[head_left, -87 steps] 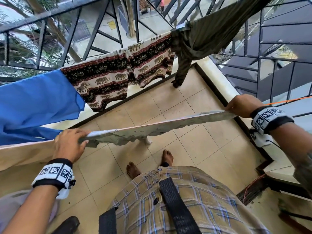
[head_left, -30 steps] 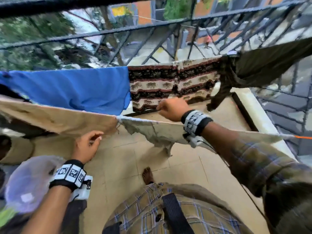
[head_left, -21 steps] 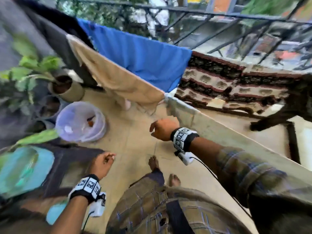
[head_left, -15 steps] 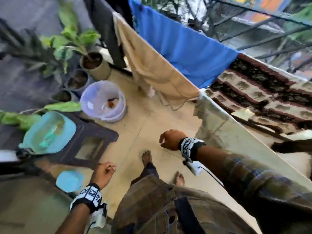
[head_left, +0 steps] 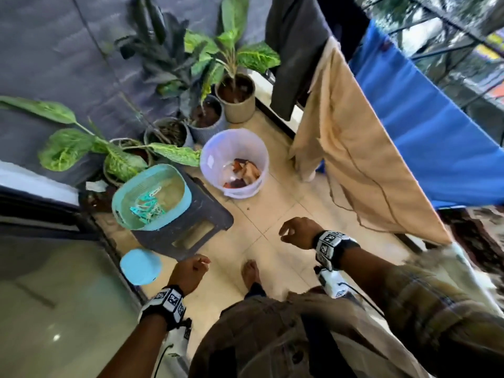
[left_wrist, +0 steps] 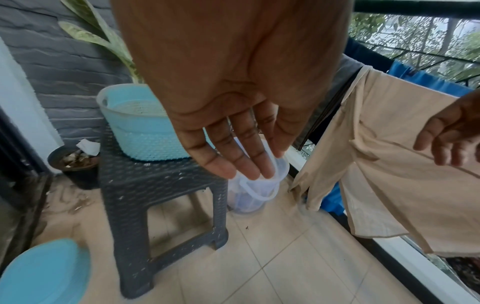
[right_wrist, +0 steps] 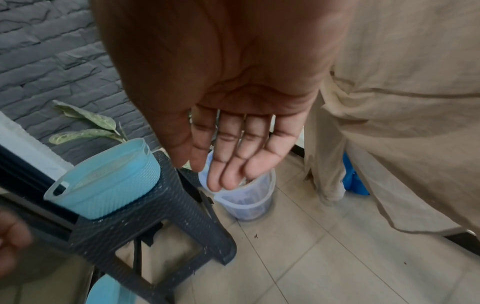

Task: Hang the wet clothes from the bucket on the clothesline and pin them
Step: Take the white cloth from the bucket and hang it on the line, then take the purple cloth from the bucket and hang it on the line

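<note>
A translucent white bucket (head_left: 211, 148) stands on the tiled floor with a few reddish and tan clothes (head_left: 244, 173) at its bottom. It also shows in the wrist views as the bucket (left_wrist: 255, 197) and the bucket (right_wrist: 249, 202). A teal basket (head_left: 120, 200) of teal clothespins (head_left: 146, 205) sits on a dark stool (head_left: 196, 227). On the line hang a beige garment (head_left: 362, 170), a blue cloth (head_left: 436, 137) and a dark garment (head_left: 294, 50). My left hand (head_left: 191, 271) and my right hand (head_left: 296, 231) hover empty over the floor, fingers relaxed, short of the bucket.
Several potted plants (head_left: 231, 85) crowd the grey wall behind the bucket. A teal lid (head_left: 140, 266) lies on the floor by the stool. A glass door (head_left: 54, 296) runs along the left, the balcony railing (head_left: 450, 50) behind the hung clothes. My bare foot (head_left: 251, 271) stands on the tiles.
Both hands let go of the whitish cloth on the line and dropped empty. My view swung left and down from the line to the bucket, stool and basket.
</note>
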